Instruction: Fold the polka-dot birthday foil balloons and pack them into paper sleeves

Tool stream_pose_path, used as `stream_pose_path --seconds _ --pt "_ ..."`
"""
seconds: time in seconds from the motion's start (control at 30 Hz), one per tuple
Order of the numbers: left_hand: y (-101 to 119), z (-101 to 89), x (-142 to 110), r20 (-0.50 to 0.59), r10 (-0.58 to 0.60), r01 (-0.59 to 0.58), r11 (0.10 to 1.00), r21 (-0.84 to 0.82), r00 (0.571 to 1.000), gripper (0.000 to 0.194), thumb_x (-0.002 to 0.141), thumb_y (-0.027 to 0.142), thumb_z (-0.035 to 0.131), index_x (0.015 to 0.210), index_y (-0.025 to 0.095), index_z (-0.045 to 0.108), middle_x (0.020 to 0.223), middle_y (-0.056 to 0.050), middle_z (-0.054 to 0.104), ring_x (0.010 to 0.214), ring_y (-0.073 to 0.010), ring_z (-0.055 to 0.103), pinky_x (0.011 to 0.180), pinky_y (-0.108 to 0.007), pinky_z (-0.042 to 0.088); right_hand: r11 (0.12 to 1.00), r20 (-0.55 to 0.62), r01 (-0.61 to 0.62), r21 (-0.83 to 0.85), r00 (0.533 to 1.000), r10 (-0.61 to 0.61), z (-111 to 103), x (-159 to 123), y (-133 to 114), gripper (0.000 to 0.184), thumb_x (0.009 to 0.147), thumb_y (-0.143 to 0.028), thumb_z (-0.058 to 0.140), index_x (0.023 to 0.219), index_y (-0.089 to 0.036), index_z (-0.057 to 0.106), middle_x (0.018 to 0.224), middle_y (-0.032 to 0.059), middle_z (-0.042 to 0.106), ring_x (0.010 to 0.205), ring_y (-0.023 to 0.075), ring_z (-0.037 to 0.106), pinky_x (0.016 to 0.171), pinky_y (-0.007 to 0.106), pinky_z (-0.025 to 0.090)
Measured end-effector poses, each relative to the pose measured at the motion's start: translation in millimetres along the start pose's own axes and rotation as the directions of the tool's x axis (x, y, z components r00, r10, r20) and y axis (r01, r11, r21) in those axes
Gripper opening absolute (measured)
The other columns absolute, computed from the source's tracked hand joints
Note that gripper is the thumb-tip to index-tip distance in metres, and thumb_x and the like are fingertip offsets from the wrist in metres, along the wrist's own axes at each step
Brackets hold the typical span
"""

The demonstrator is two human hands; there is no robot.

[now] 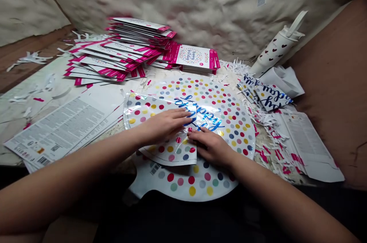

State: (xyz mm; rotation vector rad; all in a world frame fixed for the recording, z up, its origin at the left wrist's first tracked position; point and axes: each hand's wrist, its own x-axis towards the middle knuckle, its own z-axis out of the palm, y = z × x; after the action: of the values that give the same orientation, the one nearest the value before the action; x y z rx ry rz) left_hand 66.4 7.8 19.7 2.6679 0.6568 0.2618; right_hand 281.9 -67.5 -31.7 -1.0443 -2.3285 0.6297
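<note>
A flat foil balloon with colored dots and blue lettering, folded over (160, 151), lies on more flat round dotted foil balloons (235, 113). My left hand (168, 124) rests palm down on the folded balloon, its fingers stretched out together towards the lettering. Beside it, my right hand (213, 147) lies at the fold's right edge, fingertips touching the foil and slightly bent. Its lower fingers are partly hidden. A pale balloon neck (140, 185) sticks out over the table's front edge.
Pink and white printed packets (114, 55) are piled at the back, beside a neater stack (192, 57). Printed card sleeves (63, 128) lie left, another (311, 143) right. Folded balloons (268, 96), paper shreds (272, 151) and a white tumbler with hearts (275, 50) stand or lie right.
</note>
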Motion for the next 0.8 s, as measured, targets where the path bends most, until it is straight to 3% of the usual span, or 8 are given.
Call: stream_pose_path --seconds 0.07,0.17,0.37,0.47,0.57,0.67,0.73,0.8 --pt "-19 6.5 5 0.081 -0.011 -0.001 0.99 0.143 0.997 0.045 0.091 0.033 0.036 0.132 0.015 0.043 0.142 -0.011 0.037 0.133 -0.0285 0.027 0.107 -0.045 0.022 0.999 -0.02 -0.013 0.032 1.0 0.013 2 1 -1 0.023 0.084 -0.016 0.05 0.104 -0.022 0.06 0.117 0.0057 0.063 0.115 0.0171 0.053 0.103 0.04 0.034" --pt "-44 14.1 5 0.182 -0.059 0.017 0.974 0.227 0.982 0.055 0.092 0.044 0.033 0.141 0.021 0.026 0.148 -0.01 0.023 0.136 -0.0312 0.016 0.108 -0.052 0.014 0.998 0.036 0.032 0.045 0.999 -0.034 2 1 -1 0.021 0.085 -0.022 0.052 0.103 -0.025 0.062 0.123 0.0057 0.059 0.121 0.0191 0.048 0.106 0.043 0.029" --pt "-64 11.9 4 0.212 -0.097 0.046 0.971 0.233 0.973 0.06 0.089 0.054 0.031 0.143 0.03 0.017 0.152 -0.008 0.006 0.137 -0.0332 0.005 0.107 -0.052 0.008 0.987 0.162 -0.123 0.103 0.981 0.105 -5 11 -10 0.057 0.078 -0.019 0.056 0.132 -0.023 0.039 0.135 0.0084 0.046 0.13 0.0211 0.036 0.109 0.046 0.023" --pt "-64 14.0 6 0.192 -0.104 0.057 0.97 0.236 0.976 0.063 0.09 0.055 0.028 0.144 0.026 0.013 0.152 -0.008 0.007 0.138 -0.0315 0.005 0.108 -0.051 0.007 0.972 0.13 -0.224 0.065 0.968 0.214 5 21 -16 0.063 0.071 -0.019 0.06 0.13 -0.021 0.038 0.142 0.0111 0.035 0.135 0.0254 0.025 0.11 0.05 0.019" --pt "-63 16.8 7 0.17 -0.121 0.076 0.966 0.249 0.978 0.063 0.09 0.055 0.027 0.144 0.025 0.013 0.151 -0.007 0.008 0.138 -0.0305 0.005 0.108 -0.05 0.005 0.968 -0.018 -0.251 0.009 0.968 0.251 21 30 -18 0.062 0.067 -0.023 0.065 0.125 -0.017 0.042 0.142 0.0159 0.034 0.133 0.0287 0.027 0.108 0.052 0.022" --pt "-63 16.7 6 0.165 -0.144 0.098 0.961 0.258 0.976 0.062 0.09 0.055 0.027 0.144 0.024 0.016 0.151 -0.008 0.01 0.138 -0.0299 0.006 0.109 -0.049 0.006 0.986 -0.195 -0.155 -0.058 0.971 0.141 27 35 -14 0.034 0.075 -0.024 0.059 0.107 -0.015 0.054 0.121 0.0168 0.054 0.119 0.0256 0.046 0.098 0.045 0.039" --pt "-60 17.3 5 0.15 -0.158 0.114 0.957 0.265 0.976 0.063 0.09 0.054 0.028 0.143 0.024 0.017 0.151 -0.008 0.011 0.138 -0.0298 0.006 0.109 -0.049 0.006 0.993 -0.174 0.007 -0.12 0.984 -0.028 22 35 -9 0.016 0.083 -0.018 0.048 0.093 -0.017 0.06 0.101 0.0127 0.065 0.103 0.0214 0.057 0.09 0.039 0.046" --pt "-53 21.4 5 0.113 -0.193 0.157 0.95 0.27 0.975 0.063 0.09 0.055 0.027 0.143 0.023 0.018 0.151 -0.009 0.012 0.138 -0.0299 0.007 0.109 -0.049 0.007 0.977 -0.095 0.169 -0.133 0.979 -0.182 12 30 -1 0.021 0.087 -0.016 0.043 0.089 -0.018 0.063 0.095 0.0093 0.069 0.096 0.0183 0.061 0.09 0.036 0.047"
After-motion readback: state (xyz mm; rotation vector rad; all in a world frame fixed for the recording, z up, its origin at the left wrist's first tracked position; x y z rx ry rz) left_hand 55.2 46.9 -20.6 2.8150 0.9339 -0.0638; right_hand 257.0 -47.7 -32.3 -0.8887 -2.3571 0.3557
